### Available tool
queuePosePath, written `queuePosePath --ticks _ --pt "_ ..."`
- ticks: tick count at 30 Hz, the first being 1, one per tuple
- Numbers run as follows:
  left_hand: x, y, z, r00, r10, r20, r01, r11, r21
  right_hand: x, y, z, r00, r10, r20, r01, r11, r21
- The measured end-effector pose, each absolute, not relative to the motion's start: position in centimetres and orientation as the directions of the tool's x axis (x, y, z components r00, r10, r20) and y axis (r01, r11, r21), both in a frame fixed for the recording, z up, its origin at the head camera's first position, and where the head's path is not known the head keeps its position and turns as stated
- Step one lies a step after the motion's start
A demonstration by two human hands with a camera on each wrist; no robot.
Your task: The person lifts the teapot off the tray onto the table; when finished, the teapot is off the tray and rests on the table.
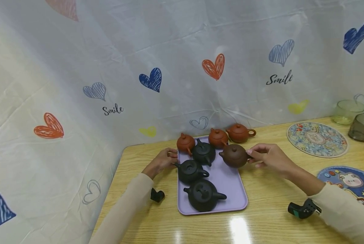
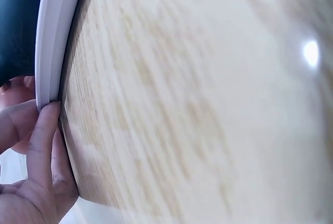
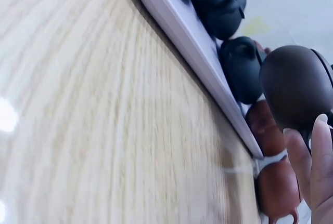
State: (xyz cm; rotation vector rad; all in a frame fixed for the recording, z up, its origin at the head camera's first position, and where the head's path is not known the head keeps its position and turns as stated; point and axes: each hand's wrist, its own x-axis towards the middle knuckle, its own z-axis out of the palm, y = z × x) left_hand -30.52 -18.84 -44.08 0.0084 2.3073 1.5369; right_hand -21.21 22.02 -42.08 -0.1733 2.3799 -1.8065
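My right hand [image 1: 271, 157] pinches the handle of a dark brown teapot [image 1: 234, 156]. The right wrist view shows this teapot [image 3: 294, 86] raised, its body over the right side of a lilac tray [image 1: 226, 179]. At the tray's left edge, my left hand [image 1: 163, 161] holds the rim [image 2: 50, 68] between thumb and fingers. Three black teapots stand on the tray: a front one [image 1: 202, 200], a middle one [image 1: 188, 173] near my left fingers, and one farther back [image 1: 204, 154]. Two reddish teapots stand at its back, one left [image 1: 185, 142] and one right [image 1: 217, 137].
A third reddish teapot [image 1: 238, 134] stands on the wooden table [image 1: 270, 210] beyond the tray's back right corner. To the right lie a round patterned mat [image 1: 317, 139] and a blue cartoon mat [image 1: 349, 179]. A greenish glass [image 1: 348, 112] and a grey glass [image 1: 362, 128] stand farther right.
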Motion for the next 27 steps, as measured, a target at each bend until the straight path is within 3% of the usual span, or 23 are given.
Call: queuePosePath --ticks 10,27 --pt "-30.5 -18.8 -44.1 -0.935 0.199 -0.295 -0.195 0.404 0.893 -23.3 25.2 -42.4 -0.981 -0.189 -0.043 -0.011 0.277 -0.961" --pt "-30.5 -18.8 -44.2 -0.938 0.174 -0.301 -0.205 0.422 0.883 -25.9 27.7 -43.3 -0.967 -0.209 -0.142 0.095 0.221 -0.971"
